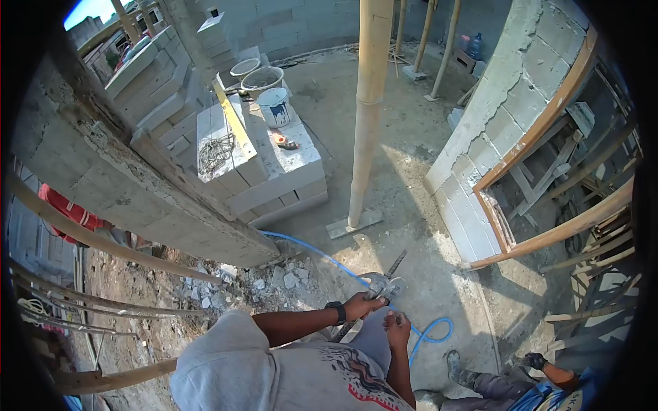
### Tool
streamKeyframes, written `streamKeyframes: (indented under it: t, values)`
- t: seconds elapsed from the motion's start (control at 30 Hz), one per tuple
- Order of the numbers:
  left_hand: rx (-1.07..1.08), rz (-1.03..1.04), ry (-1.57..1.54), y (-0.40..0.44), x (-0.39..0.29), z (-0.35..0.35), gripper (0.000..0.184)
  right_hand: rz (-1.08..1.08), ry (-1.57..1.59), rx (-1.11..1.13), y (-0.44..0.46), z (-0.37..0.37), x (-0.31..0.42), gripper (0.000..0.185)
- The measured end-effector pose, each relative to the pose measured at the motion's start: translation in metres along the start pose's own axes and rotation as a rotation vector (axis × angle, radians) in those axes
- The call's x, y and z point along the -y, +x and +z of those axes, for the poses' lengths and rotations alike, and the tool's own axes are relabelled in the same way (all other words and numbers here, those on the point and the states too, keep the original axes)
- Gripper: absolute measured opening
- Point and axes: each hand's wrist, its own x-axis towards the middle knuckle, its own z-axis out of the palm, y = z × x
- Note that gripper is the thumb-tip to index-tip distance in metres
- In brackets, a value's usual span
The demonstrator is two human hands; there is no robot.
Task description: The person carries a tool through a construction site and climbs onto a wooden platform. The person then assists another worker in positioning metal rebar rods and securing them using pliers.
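Note:
My left hand (360, 306), with a dark watch at the wrist, is closed around part of a grey tool (375, 282) in front of my body. A long dark bit or bar (396, 263) sticks out from the tool's far end. Its exact kind is hard to tell. Beside it, my right hand (397, 330) is raised near my lap with the fingers curled in; whether anything is pinched there is hidden. A blue hose (315, 249) runs along the floor, passes behind the tool and loops (442, 331) to the right of my hands.
A bamboo post (367, 116) stands ahead on a small board. Stacked pale blocks (277, 195) carry buckets (274, 107), a yellow level (234, 120) and wire. Rubble (291, 277) lies by the left wall. A co-worker (507, 389) with a dark glove is at lower right; a red-clothed person (72, 212) is left.

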Motion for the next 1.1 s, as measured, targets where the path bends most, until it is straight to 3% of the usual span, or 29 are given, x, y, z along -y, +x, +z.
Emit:
streamKeyframes:
  t: [0.2, 0.37, 0.57, 0.7, 0.87, 0.93, 1.03, 1.1]
  values:
    - [-0.179, 0.042, -0.194, 0.126, -0.109, 0.017, 0.037, 0.017, -0.098, 0.200, 0.132, -0.055, 0.052, 0.025]
    - [-0.261, 0.058, -0.214, 0.206, -0.189, 0.018, 0.039, -0.122, -0.345, 0.229, 0.235, -0.115, 0.161, 0.019]
    - [-0.357, 0.081, -0.262, 0.276, -0.274, 0.000, 0.041, -0.095, -0.103, 0.130, 0.399, -0.162, 0.221, 0.021]
    - [-0.381, 0.119, -0.267, 0.342, -0.312, -0.037, 0.043, -0.030, 0.032, 0.178, 0.480, -0.124, 0.299, 0.025]
    - [-0.288, 0.228, -0.392, 0.445, -0.367, -0.104, 0.037, 0.036, 0.250, 0.390, 0.590, -0.032, 0.397, 0.056]
    - [-0.235, 0.162, -0.340, 0.463, -0.409, -0.133, 0.035, 0.022, 0.397, 0.519, 0.636, -0.003, 0.428, 0.067]
    - [-0.211, 0.223, -0.328, 0.484, -0.456, -0.166, 0.039, 0.049, 0.503, 0.739, 0.676, 0.031, 0.517, 0.057]
    - [-0.271, 0.239, -0.306, 0.502, -0.473, -0.193, 0.041, 0.041, 0.432, 0.750, 0.698, 0.053, 0.558, 0.054]
